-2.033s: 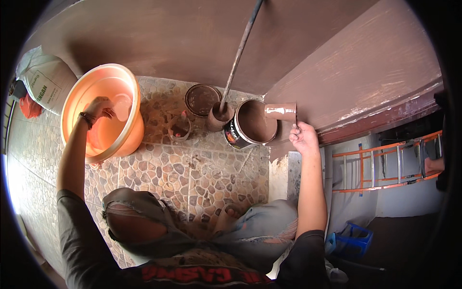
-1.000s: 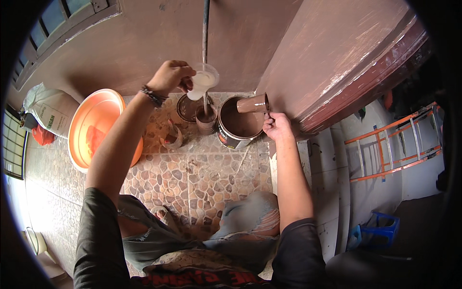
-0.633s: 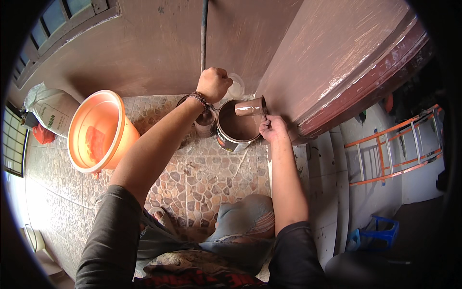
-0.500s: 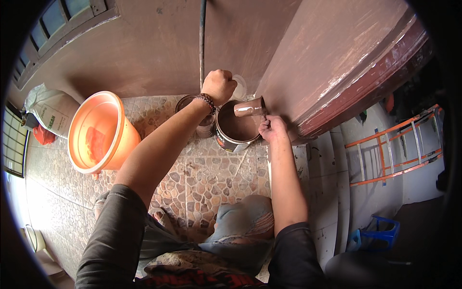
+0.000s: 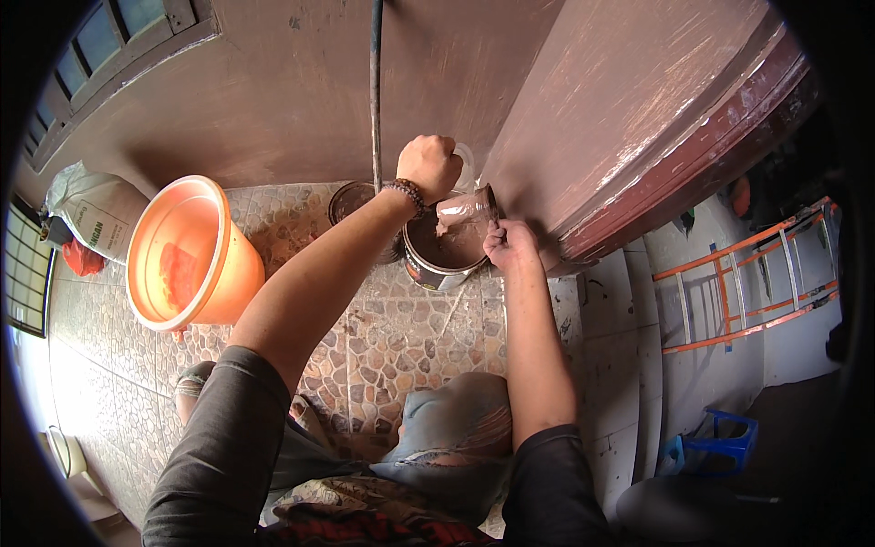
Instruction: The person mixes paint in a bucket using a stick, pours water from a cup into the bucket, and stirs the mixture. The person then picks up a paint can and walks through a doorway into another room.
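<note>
Step in hand looks like thinning/mixing paint. Left hand (image 5: 430,167) is fisted around a clear plastic cup (image 5: 464,164), tipped over the paint can (image 5: 444,248), which sits on the pebble floor (image 5: 401,337) near the wall corner. Right hand (image 5: 509,244) grips the handle of a paint-coated roller (image 5: 463,211) resting w/ its sleeve across the can's rim. Next move likely calls for a steady tilt so liquid lands inside the can, not on the roller.

Around: orange tub (image 5: 187,251) well left, can lid (image 5: 348,198) behind left forearm, long pole (image 5: 374,91) standing just beside left hand, crowding the pour. Ladder (image 5: 747,292) far right.
</note>
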`<state>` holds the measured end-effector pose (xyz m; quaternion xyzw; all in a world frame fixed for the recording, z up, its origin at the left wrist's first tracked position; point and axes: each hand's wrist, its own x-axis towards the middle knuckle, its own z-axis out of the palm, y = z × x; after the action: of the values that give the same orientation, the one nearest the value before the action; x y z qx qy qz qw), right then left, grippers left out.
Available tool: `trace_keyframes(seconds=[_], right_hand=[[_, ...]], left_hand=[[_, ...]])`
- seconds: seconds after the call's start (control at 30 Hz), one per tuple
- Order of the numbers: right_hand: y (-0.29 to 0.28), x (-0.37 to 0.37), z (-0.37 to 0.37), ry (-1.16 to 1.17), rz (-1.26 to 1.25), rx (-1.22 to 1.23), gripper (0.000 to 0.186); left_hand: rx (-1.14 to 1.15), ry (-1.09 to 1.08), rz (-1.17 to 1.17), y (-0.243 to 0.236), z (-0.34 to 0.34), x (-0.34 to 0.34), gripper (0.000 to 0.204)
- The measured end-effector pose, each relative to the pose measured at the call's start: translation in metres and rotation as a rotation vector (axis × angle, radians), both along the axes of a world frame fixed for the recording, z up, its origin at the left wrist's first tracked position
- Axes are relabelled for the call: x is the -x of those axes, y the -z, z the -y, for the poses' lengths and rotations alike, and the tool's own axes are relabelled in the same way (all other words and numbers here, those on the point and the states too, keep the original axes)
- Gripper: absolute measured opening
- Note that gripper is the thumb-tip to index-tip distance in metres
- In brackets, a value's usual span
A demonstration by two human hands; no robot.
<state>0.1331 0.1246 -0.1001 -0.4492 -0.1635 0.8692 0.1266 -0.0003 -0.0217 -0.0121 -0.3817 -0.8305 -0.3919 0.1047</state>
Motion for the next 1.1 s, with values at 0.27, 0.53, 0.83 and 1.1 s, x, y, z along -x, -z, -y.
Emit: trace_keyframes(seconds=[0.27,0.53,0.83,1.1], right_hand=[[-0.004,-0.004,-0.001,-0.027,-0.026,-0.018,0.007],[0.001,-0.002,-0.007,-0.031,-0.048,-0.013,0.008],[0.004,-0.002,-0.009,-0.025,-0.053,-0.042,0.008],[0.002,-0.003,-0.010,-0.059,-0.074,-0.035,0.008]], left_hand=[[0.010,-0.022,-0.006,-0.003,0.006,0.004,0.016],[0.044,-0.032,-0.022,-0.004,0.013,0.009,0.016],[0.088,-0.028,-0.036,-0.008,0.014,0.005,0.017],[0.123,-0.021,-0.087,-0.015,0.012,0.006,0.019]])
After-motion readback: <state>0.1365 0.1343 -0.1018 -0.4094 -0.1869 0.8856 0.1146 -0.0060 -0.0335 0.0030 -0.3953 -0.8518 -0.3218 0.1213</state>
